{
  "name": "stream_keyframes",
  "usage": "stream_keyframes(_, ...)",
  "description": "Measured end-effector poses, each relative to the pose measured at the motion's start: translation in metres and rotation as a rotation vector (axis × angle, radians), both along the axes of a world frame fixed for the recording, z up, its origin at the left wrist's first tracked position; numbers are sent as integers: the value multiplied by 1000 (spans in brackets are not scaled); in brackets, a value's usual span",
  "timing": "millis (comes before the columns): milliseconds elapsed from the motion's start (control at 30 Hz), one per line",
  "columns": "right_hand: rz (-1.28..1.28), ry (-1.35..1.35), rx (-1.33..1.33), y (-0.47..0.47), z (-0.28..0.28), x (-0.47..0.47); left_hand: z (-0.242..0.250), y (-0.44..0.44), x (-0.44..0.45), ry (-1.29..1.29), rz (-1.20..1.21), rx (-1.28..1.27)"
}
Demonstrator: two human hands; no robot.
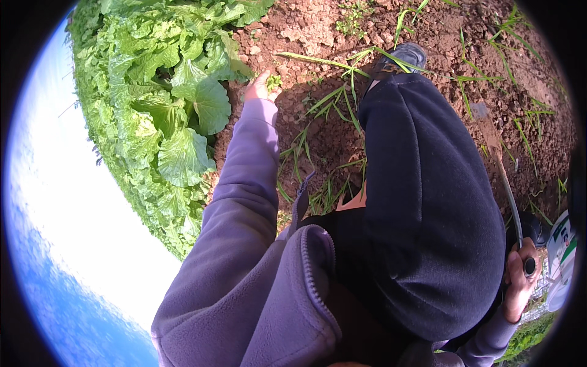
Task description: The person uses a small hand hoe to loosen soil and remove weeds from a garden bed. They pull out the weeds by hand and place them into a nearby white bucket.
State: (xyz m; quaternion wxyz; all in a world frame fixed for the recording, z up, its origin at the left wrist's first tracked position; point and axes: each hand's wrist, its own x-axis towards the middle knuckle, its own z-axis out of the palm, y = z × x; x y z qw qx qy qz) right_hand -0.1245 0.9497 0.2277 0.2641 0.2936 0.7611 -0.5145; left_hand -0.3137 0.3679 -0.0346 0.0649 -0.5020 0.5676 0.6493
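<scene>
My left hand [260,88] reaches out over the soil beside the leafy greens, holding a small green weed [274,83] against its fingers. Several broad leaves of a leafy vegetable crop [208,105] come close to that hand on its left. At the far right, my right hand [522,270] grips the handle [529,265] of a hand weeding tool. Its long curved metal neck [510,197] leads to a flat, soil-coated blade [485,120] over the ground. The blade and my left hand are far apart, with my bent leg between them.
Grass weeds [331,101] grow from the clumpy reddish-brown soil [302,34]. My dark shoe [406,57] rests on the ground at the top. A white plastic bucket [560,261] bearing writing stands at the right rim. A low leafy weed [354,20] grows near the top.
</scene>
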Motion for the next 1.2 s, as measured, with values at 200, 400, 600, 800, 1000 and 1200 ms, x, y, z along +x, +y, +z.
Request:
stream_keyframes(200,-14,-7,-6,-1,0,0,-4,37,-23,-10,-88,-598)
stream_keyframes(400,9,16,25,-1,-1,0,1,23,13,-15,-327,-271)
stream_keyframes(600,8,-25,17,0,3,0,-32,34,34,-346,-1290,-818)
stream_keyframes(800,-14,7,-10,-1,-1,1,-48,36,36,101,-436,-475)
stream_keyframes(1000,41,116,89,-6,-5,3,-52,58,-7,-461,-946,-1029)
stream_keyframes(1200,-14,-36,1,0,0,3,-55,52,-15,-476,-819,-660)
